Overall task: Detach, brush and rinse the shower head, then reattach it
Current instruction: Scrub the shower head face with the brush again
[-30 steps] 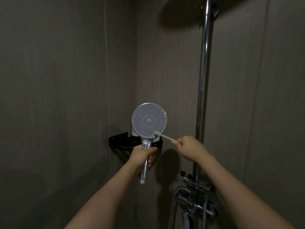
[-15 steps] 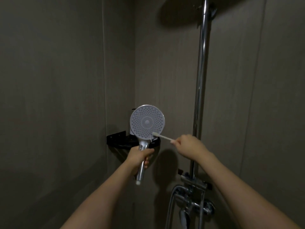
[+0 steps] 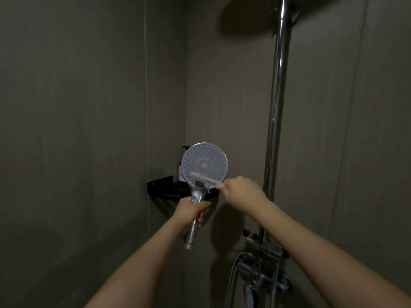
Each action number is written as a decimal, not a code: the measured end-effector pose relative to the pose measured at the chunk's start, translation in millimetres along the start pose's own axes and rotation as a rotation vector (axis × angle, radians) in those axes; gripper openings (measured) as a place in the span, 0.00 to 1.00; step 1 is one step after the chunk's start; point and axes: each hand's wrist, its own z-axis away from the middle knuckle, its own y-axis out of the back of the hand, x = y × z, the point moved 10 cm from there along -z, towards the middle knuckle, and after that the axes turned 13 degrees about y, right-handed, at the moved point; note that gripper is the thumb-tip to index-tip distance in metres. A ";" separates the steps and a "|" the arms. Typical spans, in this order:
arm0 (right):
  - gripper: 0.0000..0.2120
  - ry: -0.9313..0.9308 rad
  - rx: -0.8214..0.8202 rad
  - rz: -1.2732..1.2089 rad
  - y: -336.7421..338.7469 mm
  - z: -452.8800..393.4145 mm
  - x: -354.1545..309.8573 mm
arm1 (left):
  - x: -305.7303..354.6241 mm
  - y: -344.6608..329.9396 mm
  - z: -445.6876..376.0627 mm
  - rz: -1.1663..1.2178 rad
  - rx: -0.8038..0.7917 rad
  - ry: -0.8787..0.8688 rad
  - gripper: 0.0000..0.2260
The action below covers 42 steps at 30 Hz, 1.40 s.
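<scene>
A round hand shower head (image 3: 204, 164) with a dotted grey face and chrome handle is held upright in front of the wall corner, face toward me. No hose hangs from the handle's lower end. My left hand (image 3: 191, 211) grips the handle. My right hand (image 3: 239, 192) holds a pale toothbrush (image 3: 203, 177) whose bristle end lies across the lower left part of the face.
A black corner shelf (image 3: 161, 185) sits behind the shower head. A chrome riser pipe (image 3: 275, 107) runs up the right wall to a dark overhead shower plate (image 3: 249, 16). The chrome mixer valve (image 3: 264, 263) and hose (image 3: 230, 283) are at lower right.
The brush head has slid left across the lower face of the shower head. My right hand has come closer to it.
</scene>
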 end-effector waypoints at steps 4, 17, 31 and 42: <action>0.20 -0.105 0.090 -0.014 21.6 -7.5 19.1 | -1.3 -2.8 -1.5 -0.021 0.003 -0.005 0.12; 0.17 0.072 -0.022 -0.027 -4.7 -13.0 -20.0 | 1.6 -4.3 -2.0 -0.152 0.019 -0.045 0.11; 0.21 -0.188 0.229 -0.270 17.8 -25.2 15.8 | 0.8 -9.8 0.8 -0.212 0.002 -0.040 0.11; 0.25 0.065 0.043 -0.340 10.6 -16.3 7.5 | -4.4 -7.1 -0.1 0.198 -0.202 0.130 0.26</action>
